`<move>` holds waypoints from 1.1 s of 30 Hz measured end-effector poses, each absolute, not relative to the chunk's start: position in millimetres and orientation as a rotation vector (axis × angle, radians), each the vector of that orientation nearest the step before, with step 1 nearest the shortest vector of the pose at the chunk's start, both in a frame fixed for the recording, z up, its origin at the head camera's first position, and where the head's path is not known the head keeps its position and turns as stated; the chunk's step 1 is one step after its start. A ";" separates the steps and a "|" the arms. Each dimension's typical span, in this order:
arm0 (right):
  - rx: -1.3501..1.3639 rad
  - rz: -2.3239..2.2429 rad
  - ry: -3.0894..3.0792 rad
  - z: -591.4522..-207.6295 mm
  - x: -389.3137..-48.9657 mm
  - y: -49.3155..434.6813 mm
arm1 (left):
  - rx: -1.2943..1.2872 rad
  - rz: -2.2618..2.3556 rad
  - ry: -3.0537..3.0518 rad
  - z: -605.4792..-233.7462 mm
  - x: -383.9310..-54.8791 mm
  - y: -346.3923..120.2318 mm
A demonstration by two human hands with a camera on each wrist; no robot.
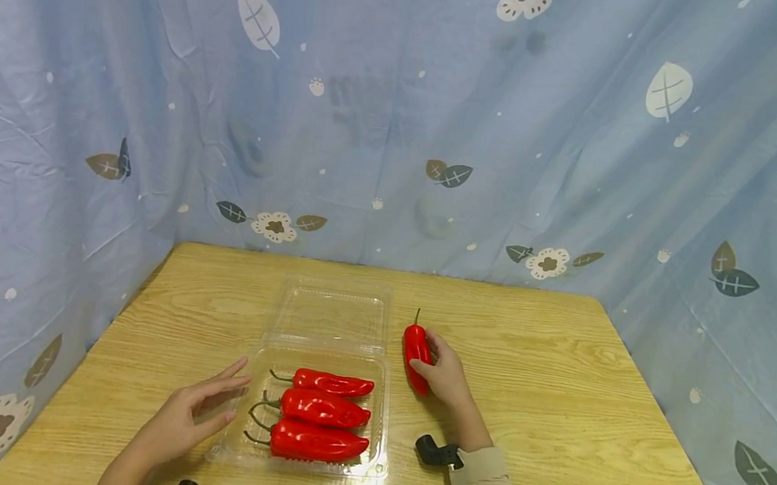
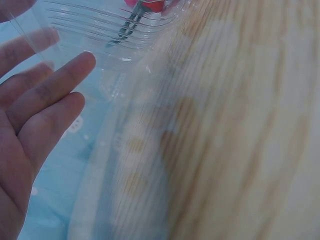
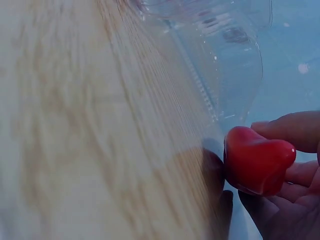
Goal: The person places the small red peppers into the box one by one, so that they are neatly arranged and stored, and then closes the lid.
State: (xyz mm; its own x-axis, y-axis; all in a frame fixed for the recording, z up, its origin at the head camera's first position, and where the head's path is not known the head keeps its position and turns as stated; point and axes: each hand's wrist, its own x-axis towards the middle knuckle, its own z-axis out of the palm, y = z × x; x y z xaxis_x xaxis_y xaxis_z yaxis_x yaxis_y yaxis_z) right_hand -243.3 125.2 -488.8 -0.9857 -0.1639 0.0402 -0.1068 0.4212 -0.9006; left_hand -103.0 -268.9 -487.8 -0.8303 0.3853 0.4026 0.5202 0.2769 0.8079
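To the right of a clear plastic clamshell box point(image 1: 381, 421), my right hand point(image 1: 446, 373) grips a red chili pepper point(image 1: 415, 345) between thumb and fingers. Its green stem points away from me, and in the right wrist view the pepper's blunt red tip point(image 3: 256, 160) faces the camera. Whether it touches the table is unclear. Inside the box lie three more red peppers point(image 1: 323, 408) side by side, stems to the left. My left hand point(image 1: 185, 416) is at the box's left side, fingers extended and holding nothing; in the left wrist view its fingers point(image 2: 55, 90) are spread near the clear wall.
The box's transparent lid point(image 1: 335, 317) is folded back toward the far edge of the wooden table point(image 1: 541, 413). A blue patterned curtain point(image 1: 386, 117) surrounds the table at the back and sides. A black wrist mount point(image 1: 437, 452) sits beside my right wrist.
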 end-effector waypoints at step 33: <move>-0.269 -1.837 2.547 -467.6 -240.5 129.8 | -0.837 -1.606 -2.428 -486.2 -102.2 -268.8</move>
